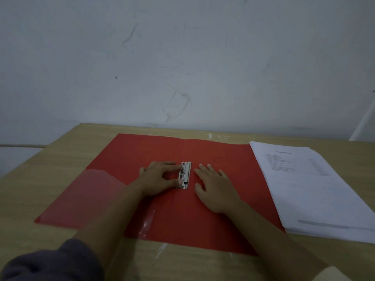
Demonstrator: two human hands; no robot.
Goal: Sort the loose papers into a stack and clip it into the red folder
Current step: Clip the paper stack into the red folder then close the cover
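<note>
The red folder (125, 159) lies open and flat on the wooden table. Its metal clip (185, 175) sits at the spine in the middle. My left hand (157, 179) rests on the left leaf, and its thumb and fingertips pinch the clip's lever. Just right of the clip, my right hand (215, 187) lies flat on the right leaf with fingers spread. A stack of white printed papers (310, 191) rests on the table to the right of the folder, its left edge touching the folder's right edge.
A clear plastic pocket (89, 197) covers the folder's lower left corner. The wooden table (60, 157) ends at a pale wall (182, 57) behind. A bare strip of table runs along the near edge.
</note>
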